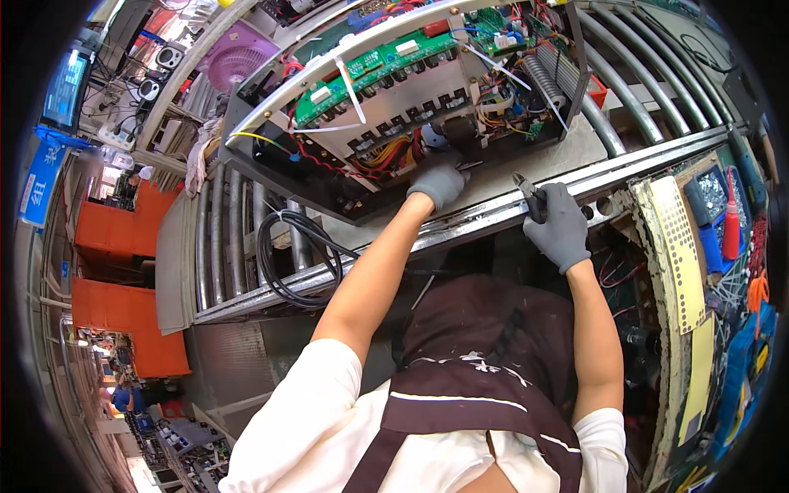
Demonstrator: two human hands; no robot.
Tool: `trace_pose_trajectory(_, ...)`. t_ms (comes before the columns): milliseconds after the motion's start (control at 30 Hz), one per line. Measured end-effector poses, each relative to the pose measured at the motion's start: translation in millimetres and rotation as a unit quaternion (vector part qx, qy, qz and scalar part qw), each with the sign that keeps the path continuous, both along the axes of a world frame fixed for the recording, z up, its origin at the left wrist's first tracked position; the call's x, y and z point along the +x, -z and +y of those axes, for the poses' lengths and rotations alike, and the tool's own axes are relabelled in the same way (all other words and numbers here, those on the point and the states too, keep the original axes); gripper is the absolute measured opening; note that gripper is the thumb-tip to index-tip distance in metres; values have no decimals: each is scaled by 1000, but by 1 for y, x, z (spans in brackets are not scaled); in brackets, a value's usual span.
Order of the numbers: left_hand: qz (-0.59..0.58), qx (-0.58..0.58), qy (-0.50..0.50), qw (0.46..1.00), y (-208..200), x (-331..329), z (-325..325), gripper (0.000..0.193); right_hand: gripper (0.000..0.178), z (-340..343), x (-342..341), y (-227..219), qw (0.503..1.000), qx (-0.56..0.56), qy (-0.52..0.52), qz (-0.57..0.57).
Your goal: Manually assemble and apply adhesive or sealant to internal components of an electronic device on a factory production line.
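Observation:
An opened electrical unit [386, 103] with a dark metal case lies before me, its green circuit board [378, 70] and bundled wires exposed. My left hand [441, 182], in a grey glove, reaches in at the unit's near edge, beside yellow and red wires [400, 154]. Its fingers look curled, but what they grip is hidden among the parts. To the right, my gloved right hand [559, 223] is closed around cutting pliers [528, 191], whose jaws point toward the unit, apart from it. White cable ties [350, 90] stick out from the wiring.
Metal rollers [629, 90] and a steel rail [485, 215] run under and in front of the unit. A black cable coil [300, 259] hangs over the rail at left. On the right, a bench [670, 329] holds a red bottle [731, 222] and loose cable ties.

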State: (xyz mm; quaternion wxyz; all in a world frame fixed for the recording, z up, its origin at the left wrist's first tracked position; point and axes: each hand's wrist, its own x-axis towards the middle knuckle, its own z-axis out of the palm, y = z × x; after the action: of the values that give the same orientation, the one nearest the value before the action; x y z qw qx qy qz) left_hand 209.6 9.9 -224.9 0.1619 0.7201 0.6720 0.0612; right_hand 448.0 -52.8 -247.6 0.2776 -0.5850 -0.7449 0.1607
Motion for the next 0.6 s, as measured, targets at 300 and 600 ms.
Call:
trace_pose_trajectory(300,-59,31,-3,998,-11,-23,-11,38,34,6,-16,-5,999,18,-29,13)
trace_pose_trajectory(600,67,-33,174,982,14,65,36,48,49,-10,60,59,996,-61,-8,62)
